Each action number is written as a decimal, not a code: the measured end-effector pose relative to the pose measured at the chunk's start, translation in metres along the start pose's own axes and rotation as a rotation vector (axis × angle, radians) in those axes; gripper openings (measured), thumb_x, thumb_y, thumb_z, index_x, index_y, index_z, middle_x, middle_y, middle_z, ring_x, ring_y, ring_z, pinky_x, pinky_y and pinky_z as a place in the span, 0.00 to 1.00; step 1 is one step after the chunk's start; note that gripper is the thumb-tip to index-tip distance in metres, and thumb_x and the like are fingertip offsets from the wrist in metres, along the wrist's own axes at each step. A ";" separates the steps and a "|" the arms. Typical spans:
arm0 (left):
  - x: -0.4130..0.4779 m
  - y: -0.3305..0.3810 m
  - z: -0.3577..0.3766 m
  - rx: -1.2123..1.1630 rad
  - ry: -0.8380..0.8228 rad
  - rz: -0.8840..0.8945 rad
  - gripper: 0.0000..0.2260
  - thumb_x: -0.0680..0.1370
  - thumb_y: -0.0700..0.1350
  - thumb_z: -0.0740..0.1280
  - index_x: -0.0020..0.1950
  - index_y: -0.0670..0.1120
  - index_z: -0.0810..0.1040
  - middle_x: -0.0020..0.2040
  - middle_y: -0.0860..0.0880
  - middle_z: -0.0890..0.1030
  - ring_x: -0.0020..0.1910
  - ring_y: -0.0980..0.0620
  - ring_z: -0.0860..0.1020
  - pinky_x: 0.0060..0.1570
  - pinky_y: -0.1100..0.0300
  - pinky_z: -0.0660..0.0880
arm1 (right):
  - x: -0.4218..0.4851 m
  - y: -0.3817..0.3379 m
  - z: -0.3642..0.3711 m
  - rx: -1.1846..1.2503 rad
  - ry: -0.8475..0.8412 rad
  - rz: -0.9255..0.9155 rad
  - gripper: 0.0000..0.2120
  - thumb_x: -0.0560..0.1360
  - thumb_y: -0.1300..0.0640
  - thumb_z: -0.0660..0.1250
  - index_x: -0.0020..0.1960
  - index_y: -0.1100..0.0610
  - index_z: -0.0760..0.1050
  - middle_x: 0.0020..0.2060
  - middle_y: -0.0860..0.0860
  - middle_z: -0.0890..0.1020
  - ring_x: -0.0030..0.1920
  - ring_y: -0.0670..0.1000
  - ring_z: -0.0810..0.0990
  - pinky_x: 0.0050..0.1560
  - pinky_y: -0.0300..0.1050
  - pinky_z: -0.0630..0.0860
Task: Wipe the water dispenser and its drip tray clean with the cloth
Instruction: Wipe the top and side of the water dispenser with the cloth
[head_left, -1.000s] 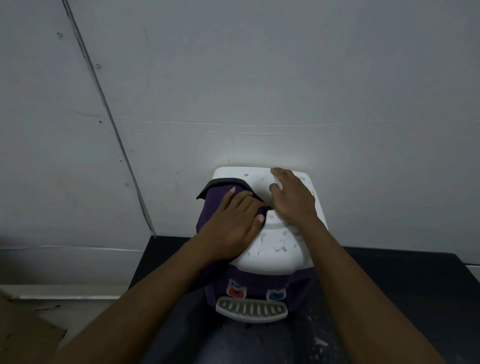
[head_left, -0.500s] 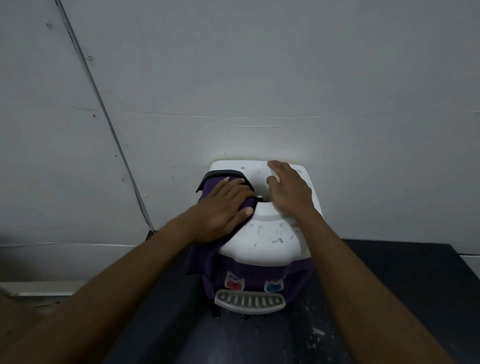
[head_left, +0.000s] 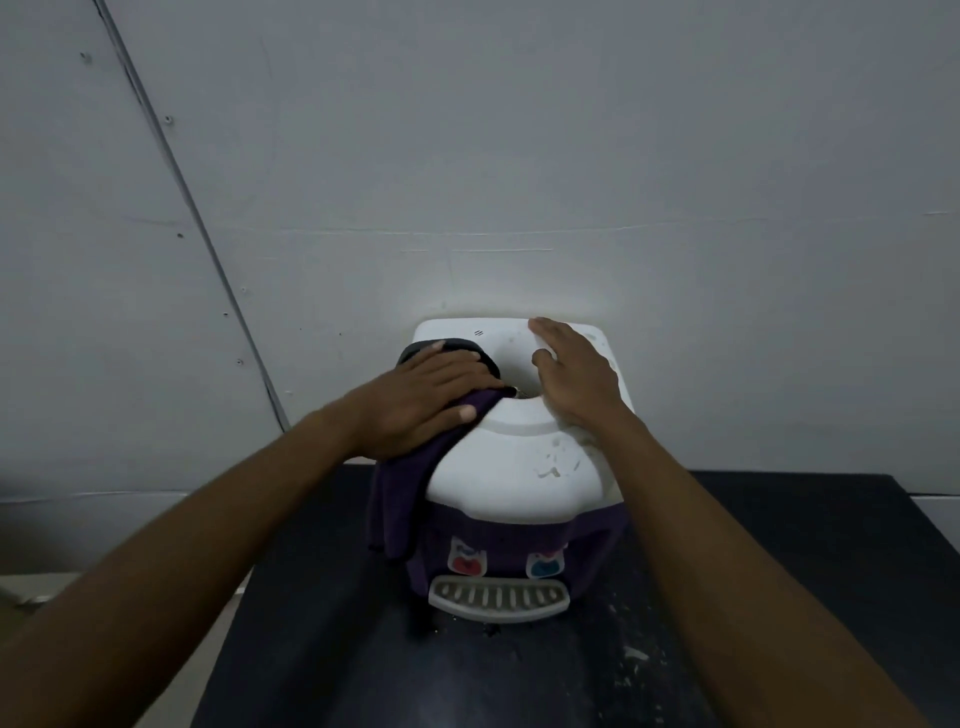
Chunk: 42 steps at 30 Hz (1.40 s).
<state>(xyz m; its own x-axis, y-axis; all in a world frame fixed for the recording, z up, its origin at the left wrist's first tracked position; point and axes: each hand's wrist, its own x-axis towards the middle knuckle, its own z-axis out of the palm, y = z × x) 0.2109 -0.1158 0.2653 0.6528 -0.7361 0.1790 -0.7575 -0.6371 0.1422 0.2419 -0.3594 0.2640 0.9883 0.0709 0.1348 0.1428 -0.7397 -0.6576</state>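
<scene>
2 hands are on the job here. The left hand (head_left: 431, 400) lies flat, fingers straight and together, pressing the purple cloth (head_left: 405, 499) onto the left side of the white top of the water dispenser (head_left: 519, 467). It's a flat palm press, nothing curled. The right hand (head_left: 576, 379) is flat too, fingers stretched toward the back edge and thumb out toward the round recess in the middle of the top. It holds nothing and simply rests on the white surface at the right. The 2 hands sit close beside each other, not touching.

The cloth spills out from under the left palm and hangs down the dispenser's left side, beside the purple front. Pale smears mark the white top at front right. On the front there are 2 taps, a red tap (head_left: 466, 564) on the left and a blue tap (head_left: 544, 565) on the right. Just below them the grey slotted drip tray (head_left: 498, 597) juts forward.

The dispenser stands on a black table (head_left: 779, 571), its back against a grey wall (head_left: 571, 156). White specks dot the table to the right of the tray.
</scene>
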 end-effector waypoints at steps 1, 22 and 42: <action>0.000 -0.002 0.000 0.020 -0.011 -0.006 0.20 0.87 0.55 0.50 0.79 0.55 0.61 0.77 0.56 0.65 0.80 0.57 0.54 0.80 0.48 0.47 | 0.000 0.000 -0.001 0.003 -0.012 0.002 0.24 0.83 0.54 0.57 0.79 0.45 0.67 0.79 0.39 0.65 0.79 0.43 0.61 0.78 0.46 0.58; 0.027 0.106 0.048 0.144 0.198 -0.325 0.30 0.83 0.59 0.48 0.80 0.44 0.62 0.76 0.45 0.69 0.75 0.46 0.66 0.79 0.43 0.51 | 0.001 0.004 -0.009 0.064 -0.073 -0.087 0.26 0.83 0.66 0.55 0.79 0.53 0.67 0.80 0.47 0.66 0.80 0.46 0.60 0.80 0.43 0.55; 0.063 0.135 0.052 0.189 0.065 -0.570 0.28 0.84 0.55 0.45 0.80 0.42 0.55 0.76 0.42 0.65 0.74 0.43 0.64 0.77 0.35 0.46 | 0.000 -0.012 -0.019 0.455 -0.157 0.201 0.35 0.72 0.29 0.49 0.73 0.41 0.72 0.72 0.35 0.73 0.71 0.40 0.68 0.68 0.41 0.60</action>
<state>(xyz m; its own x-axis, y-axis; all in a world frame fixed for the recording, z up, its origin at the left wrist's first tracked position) 0.1503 -0.2601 0.2449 0.9489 -0.2555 0.1852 -0.2702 -0.9610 0.0586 0.2389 -0.3631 0.2858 0.9896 0.0834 -0.1170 -0.0762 -0.3859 -0.9194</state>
